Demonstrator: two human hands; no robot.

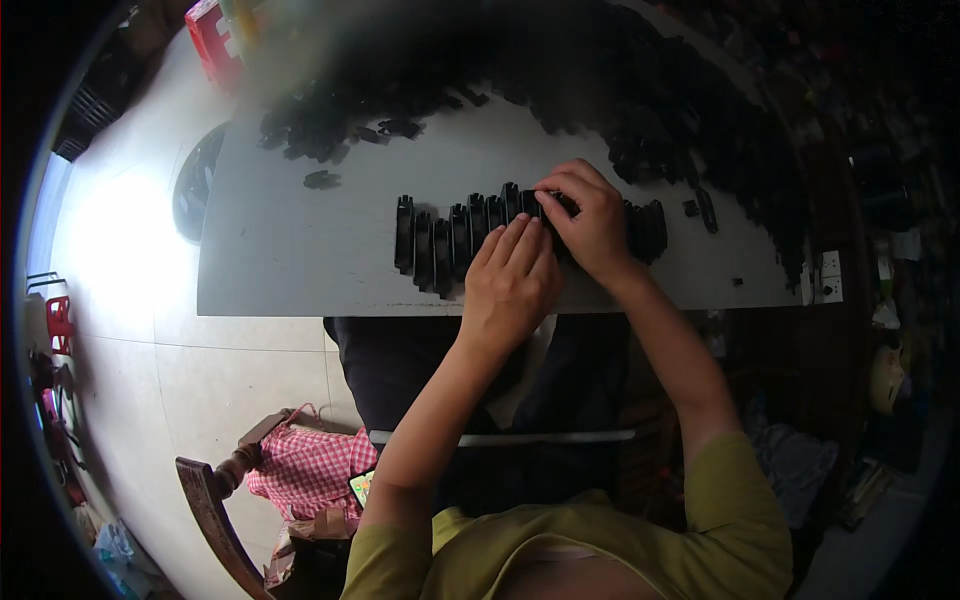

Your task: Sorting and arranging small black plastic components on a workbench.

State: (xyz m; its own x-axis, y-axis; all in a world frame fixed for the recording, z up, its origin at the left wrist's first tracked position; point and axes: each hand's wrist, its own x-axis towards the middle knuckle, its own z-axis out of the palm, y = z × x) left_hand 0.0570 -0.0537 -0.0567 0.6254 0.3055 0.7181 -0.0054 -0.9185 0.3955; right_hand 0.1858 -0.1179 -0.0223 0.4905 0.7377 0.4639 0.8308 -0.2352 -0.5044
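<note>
A row of slim black plastic pieces [438, 255] stands side by side near the table's front edge, their ends slightly staggered. My left hand [512, 283] rests against the middle of this row, its fingers stretched out and its fingertips on the pieces. Just right of it, my right hand [592, 220] bends over the row with thumb and forefinger pinched at the far end of one black piece. Part of the row is hidden beneath both hands. Its right end [650, 232] shows beyond my right wrist.
Heaped black pieces [660, 110] cover the far and right parts of the grey table [290, 250]. A single piece [322, 180] lies apart at the left, another [707, 210] at the right. A wooden chair [205, 490] with checked cloth [310, 465] stands below left.
</note>
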